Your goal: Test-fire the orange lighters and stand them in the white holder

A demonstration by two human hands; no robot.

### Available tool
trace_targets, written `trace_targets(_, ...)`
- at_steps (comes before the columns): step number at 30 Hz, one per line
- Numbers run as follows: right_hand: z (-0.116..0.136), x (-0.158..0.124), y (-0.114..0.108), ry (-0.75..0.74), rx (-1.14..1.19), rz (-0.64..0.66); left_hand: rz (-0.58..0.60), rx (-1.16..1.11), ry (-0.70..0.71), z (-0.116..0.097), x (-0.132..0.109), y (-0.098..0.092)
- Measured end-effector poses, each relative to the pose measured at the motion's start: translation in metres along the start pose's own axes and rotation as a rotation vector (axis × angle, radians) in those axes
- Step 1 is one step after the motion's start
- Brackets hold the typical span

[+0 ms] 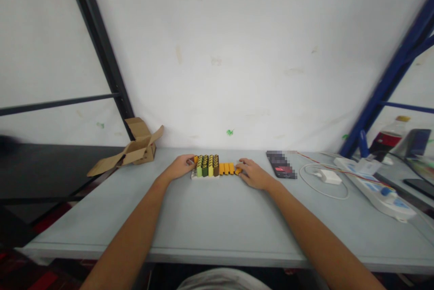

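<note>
Blocks [207,165] in yellow, green and brown stand upright in tight rows on a small white tray [200,176], packed side by side so that each one props up its neighbour. A short line of orange blocks [226,168] runs out from the tray toward the right hand [252,173], lying low on the bench [217,217].

The left hand [179,167] rests against the tray's near-left end, fingers curled loosely around that end as if to steady it; an orange bit shows at its fingertips, though whether it is pinched I cannot tell. The right hand lies palm down with fingers lightly bent, its tips touching the last orange block in the line, nothing lifted. So the blocks sit directly between the two hands, bracketed at either end.

Beyond the right hand lie a phone [282,164], a white charger [329,176] with coiled cable and a power strip [376,186]. Past the left hand sits an open cardboard box [135,147].
</note>
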State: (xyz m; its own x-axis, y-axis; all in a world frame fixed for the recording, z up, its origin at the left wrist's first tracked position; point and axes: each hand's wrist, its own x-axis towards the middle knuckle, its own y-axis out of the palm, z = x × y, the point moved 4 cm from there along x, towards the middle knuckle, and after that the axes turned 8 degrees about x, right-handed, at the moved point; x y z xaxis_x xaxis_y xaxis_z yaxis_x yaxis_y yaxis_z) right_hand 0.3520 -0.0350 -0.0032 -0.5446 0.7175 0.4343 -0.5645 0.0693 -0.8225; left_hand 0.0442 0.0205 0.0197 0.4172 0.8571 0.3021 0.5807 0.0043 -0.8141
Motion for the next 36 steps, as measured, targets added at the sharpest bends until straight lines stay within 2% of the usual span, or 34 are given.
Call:
trace_targets(4,0.000,0.004,0.003,0.047,-0.068,0.107,0.045,-0.014,-0.001,0.005,0.001,0.003)
trace_targets(7,-0.001,0.007,0.000,0.114,-0.099,0.105,0.063,-0.033,-0.007,0.006,0.001,0.003)
trace_targets(10,-0.005,0.006,-0.006,0.215,0.018,0.027,0.073,-0.035,-0.006,0.005,0.001,0.003)
trace_targets(13,-0.010,0.002,-0.014,0.310,0.226,-0.105,0.077,-0.034,-0.005,0.004,0.001,0.003)
trace_targets(17,-0.017,-0.002,-0.027,0.321,0.382,-0.346,0.083,-0.036,-0.012,0.004,0.000,0.002)
trace_targets(20,-0.023,-0.003,-0.034,0.352,0.423,-0.466,0.082,-0.046,-0.018,0.003,0.001,0.000)
trace_targets(23,-0.027,-0.003,-0.036,0.353,0.531,-0.504,0.094,-0.063,-0.021,0.002,0.001,-0.002)
trace_targets(31,-0.021,0.001,-0.031,0.326,0.979,-0.503,0.095,-0.061,-0.022,0.005,0.003,-0.002)
trace_targets(36,-0.022,0.000,-0.032,0.425,1.203,-0.522,0.089,-0.113,-0.030,0.008,0.004,0.000)
